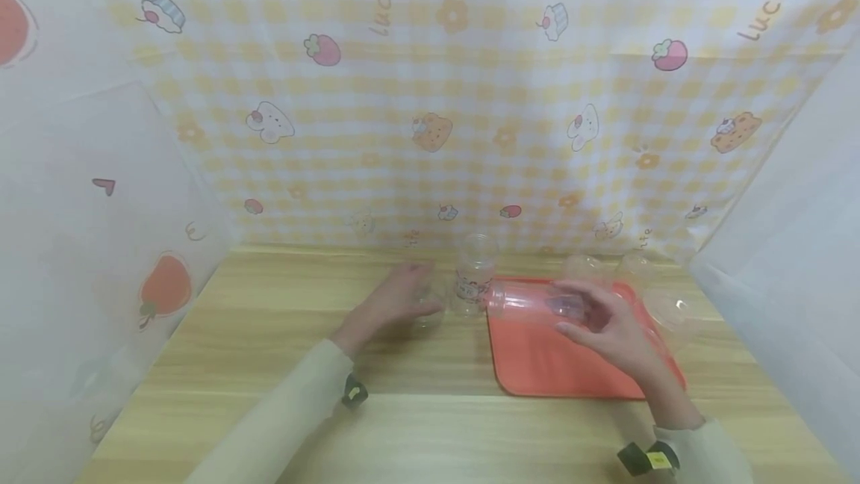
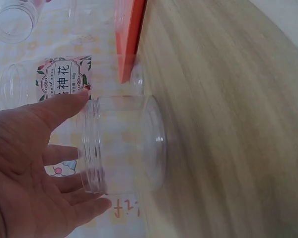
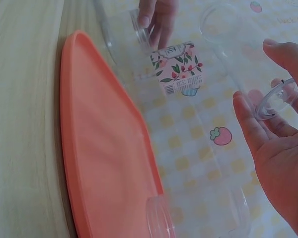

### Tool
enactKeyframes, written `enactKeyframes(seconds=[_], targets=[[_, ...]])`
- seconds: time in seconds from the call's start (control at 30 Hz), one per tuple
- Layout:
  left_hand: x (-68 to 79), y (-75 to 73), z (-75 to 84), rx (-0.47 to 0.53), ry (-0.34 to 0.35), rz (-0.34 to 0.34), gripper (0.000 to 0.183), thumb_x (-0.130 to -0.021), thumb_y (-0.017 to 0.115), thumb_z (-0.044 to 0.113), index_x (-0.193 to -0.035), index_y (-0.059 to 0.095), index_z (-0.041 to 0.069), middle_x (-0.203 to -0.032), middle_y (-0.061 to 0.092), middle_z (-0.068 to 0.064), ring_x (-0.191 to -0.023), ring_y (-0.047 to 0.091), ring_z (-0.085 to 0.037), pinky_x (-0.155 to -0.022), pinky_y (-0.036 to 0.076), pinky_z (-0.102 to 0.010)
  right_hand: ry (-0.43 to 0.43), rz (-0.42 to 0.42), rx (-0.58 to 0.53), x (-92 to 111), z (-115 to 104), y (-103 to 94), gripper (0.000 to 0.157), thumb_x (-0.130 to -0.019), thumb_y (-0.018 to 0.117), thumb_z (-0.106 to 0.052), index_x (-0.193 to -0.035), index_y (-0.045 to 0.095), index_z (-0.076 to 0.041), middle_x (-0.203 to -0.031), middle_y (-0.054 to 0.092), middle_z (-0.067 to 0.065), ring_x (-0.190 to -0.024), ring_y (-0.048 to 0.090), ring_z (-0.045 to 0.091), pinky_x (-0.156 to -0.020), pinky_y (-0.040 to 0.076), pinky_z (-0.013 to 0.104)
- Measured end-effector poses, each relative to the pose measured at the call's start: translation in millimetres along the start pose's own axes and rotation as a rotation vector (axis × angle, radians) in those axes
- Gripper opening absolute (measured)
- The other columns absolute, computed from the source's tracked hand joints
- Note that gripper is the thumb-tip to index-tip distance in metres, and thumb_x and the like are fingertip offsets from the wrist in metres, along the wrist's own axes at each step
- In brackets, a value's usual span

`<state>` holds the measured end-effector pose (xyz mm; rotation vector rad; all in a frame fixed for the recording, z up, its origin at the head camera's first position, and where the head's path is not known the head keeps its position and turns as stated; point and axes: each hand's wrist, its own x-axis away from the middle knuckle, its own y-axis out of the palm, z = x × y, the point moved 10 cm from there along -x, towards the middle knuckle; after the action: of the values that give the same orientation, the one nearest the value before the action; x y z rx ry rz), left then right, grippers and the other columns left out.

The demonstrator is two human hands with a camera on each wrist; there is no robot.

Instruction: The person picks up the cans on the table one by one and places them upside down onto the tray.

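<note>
My left hand (image 1: pixel 396 293) grips a short clear jar (image 2: pixel 124 144) near its rim, thumb on one side and fingers on the other. The jar is upright, its base at the wooden table. Beside it stands a taller clear jar (image 1: pixel 475 252) with a pink floral label (image 3: pixel 178 68). Over the tray (image 1: pixel 564 364), my right hand (image 1: pixel 608 327) holds another tall clear jar (image 1: pixel 524 299) by its base end. That one lies sideways in the air, its mouth pointing left toward the labelled jar. Thumb and fingers are spread around the base (image 3: pixel 277 100).
Several more clear jars (image 1: pixel 668 308) stand behind and to the right of the orange-red tray. A yellow checked cloth (image 1: pixel 376 170) with printed cartoons hangs along the back of the wooden table (image 1: pixel 430 432). White sheets (image 1: pixel 793 245) close off both sides.
</note>
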<state>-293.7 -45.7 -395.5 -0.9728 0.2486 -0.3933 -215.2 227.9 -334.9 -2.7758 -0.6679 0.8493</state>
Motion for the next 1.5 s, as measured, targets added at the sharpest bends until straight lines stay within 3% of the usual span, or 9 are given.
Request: enactKeyframes(seconds=[0.37,0.83,1.2,1.5], targets=[[-6.8,-0.3,3.1,-0.059,-0.001,-0.025,0.072,-0.088,0.08,0.034,-0.145,0.051,0.001,-0.144,0.051,-0.02,-0.132,0.048,-0.035,-0.113,0.037,-0.047,-0.007,-0.004,0.007,0,2,0.8,0.06,-0.081,0.07,0.025,-0.136,0.051,0.013,-0.126,0.058,0.032,-0.112,0.066,0.033,-0.089,0.056,0.039],[-5.9,-3.2,7.0,-0.099,-0.024,-0.039,0.072,-0.086,0.082,0.033,-0.143,0.053,-0.001,-0.141,0.054,-0.022,-0.131,0.048,-0.038,-0.113,0.036,-0.049,0.002,-0.004,-0.02,2,4,0.1,0.061,-0.08,0.069,0.026,-0.137,0.049,0.015,-0.127,0.055,0.037,-0.114,0.064,0.036,-0.092,0.055,0.04],[-4.7,-3.1,7.0,-0.076,-0.046,-0.031,0.073,-0.085,0.083,0.03,-0.144,0.052,0.0,-0.139,0.053,-0.023,-0.131,0.046,-0.038,-0.113,0.035,-0.049,-0.002,0.005,0.02,3,3,-1.9,0.061,-0.079,0.071,0.026,-0.136,0.051,0.014,-0.127,0.056,0.033,-0.113,0.065,0.028,-0.09,0.056,0.037],[-4.3,-4.4,6.4,-0.07,-0.083,-0.021,0.074,-0.084,0.084,0.031,-0.145,0.052,0.002,-0.136,0.051,-0.021,-0.124,0.046,-0.037,-0.106,0.044,-0.047,0.096,0.0,0.024,5,11,-6.2,0.063,-0.08,0.072,0.023,-0.138,0.051,0.011,-0.133,0.056,0.028,-0.115,0.064,0.027,-0.09,0.056,0.042]])
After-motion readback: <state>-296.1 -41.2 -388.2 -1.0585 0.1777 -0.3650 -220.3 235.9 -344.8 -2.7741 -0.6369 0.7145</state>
